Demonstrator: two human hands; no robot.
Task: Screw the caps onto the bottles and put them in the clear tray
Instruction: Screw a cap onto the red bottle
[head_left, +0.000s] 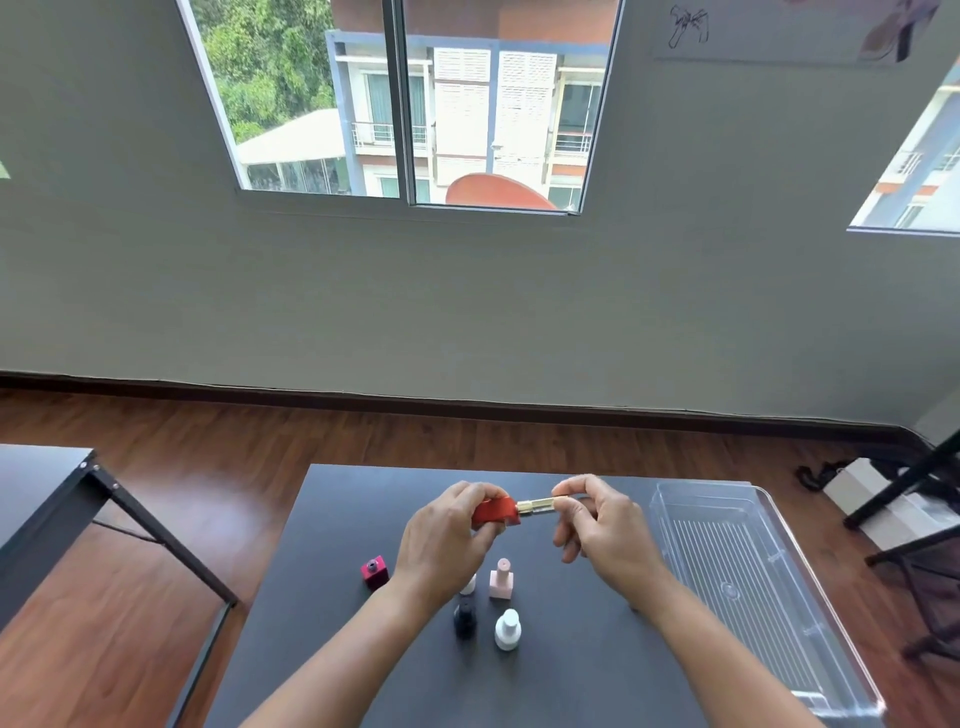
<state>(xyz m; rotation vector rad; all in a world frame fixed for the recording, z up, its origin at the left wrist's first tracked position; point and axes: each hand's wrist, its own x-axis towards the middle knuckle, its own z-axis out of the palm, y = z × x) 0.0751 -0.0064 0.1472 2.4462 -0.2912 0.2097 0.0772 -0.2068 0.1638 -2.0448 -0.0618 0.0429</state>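
My left hand (447, 535) grips a red bottle (496, 511) held sideways above the dark table (571, 686). A gold cap (540, 505) sits at the bottle's neck, pinched by the fingertips of my right hand (602, 525). Below my hands stand a magenta bottle (375, 571) without a cap, a pale pink bottle (502, 579), a dark bottle (465, 618) and a white bottle (508, 630). Another white cap (469, 584) shows partly behind my left wrist. The clear tray (763, 587) lies at the table's right side with nothing in it.
A second dark table (47, 488) stands to the left across a gap of wooden floor (218, 447). Black stand legs (914, 525) and a white box (852, 486) are at the right, beyond the tray. A wall with windows lies ahead.
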